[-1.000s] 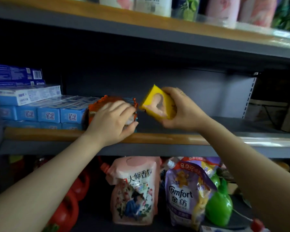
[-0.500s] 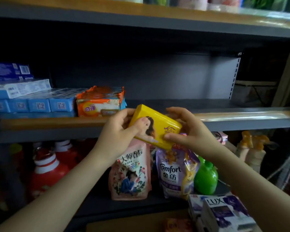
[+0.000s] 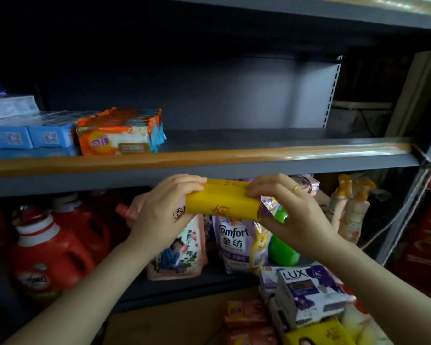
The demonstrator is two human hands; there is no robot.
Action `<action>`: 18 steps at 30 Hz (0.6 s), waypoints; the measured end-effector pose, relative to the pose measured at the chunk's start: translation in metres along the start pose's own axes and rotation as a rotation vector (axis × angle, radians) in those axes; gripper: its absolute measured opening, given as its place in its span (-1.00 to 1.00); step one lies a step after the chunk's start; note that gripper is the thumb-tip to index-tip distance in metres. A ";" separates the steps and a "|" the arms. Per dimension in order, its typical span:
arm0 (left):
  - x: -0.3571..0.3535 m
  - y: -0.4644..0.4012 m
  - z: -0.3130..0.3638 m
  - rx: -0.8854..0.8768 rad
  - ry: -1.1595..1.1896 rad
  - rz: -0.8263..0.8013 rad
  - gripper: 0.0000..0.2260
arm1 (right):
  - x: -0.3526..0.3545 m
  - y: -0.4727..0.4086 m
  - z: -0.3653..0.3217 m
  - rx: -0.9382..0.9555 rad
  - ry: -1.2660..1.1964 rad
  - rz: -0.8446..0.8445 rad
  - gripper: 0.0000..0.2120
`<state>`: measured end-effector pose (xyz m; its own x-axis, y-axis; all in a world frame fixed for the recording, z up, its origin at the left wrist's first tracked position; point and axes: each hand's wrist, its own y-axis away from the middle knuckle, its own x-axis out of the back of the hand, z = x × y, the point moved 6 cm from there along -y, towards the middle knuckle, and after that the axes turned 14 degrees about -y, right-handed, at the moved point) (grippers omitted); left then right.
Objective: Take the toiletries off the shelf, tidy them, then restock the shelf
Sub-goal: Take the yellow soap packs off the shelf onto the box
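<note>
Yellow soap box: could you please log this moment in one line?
both hands grip yellow cardboard soap box | left hand | right hand | below grey metal shelf

Yellow soap box (image 3: 223,205) between hands (image 3: 159,212)

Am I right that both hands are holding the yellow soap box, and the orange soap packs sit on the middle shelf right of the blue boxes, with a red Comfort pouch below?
Not quite: the head view shows the Comfort pouch is purple, not red. The rest holds: the left hand and right hand hold the yellow soap box, and the orange soap packs sit right of the blue boxes.
</note>
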<state>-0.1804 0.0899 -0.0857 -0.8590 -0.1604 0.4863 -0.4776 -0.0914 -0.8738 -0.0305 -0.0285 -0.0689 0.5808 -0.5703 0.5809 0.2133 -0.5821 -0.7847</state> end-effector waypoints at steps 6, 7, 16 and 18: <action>-0.036 0.019 -0.001 0.289 0.396 -0.078 -0.64 | 0.003 0.006 -0.005 -0.112 -0.252 -0.005 -0.58; -0.047 0.024 -0.001 0.386 0.540 -0.117 -0.65 | 0.003 0.007 -0.003 -0.168 -0.316 0.006 -0.56; -0.110 0.080 0.042 0.970 1.404 -0.518 -0.80 | 0.011 0.031 0.036 -0.756 -0.437 -0.006 -0.68; -0.112 0.082 0.044 1.059 1.379 -0.528 -0.77 | 0.009 0.047 0.042 -0.880 -0.469 -0.086 -0.65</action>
<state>-0.1156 0.0571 -0.2121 -0.4562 0.8773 -0.1491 -0.8866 -0.4624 -0.0077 0.0179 -0.0365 -0.1096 0.8826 -0.3301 0.3348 -0.2783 -0.9407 -0.1941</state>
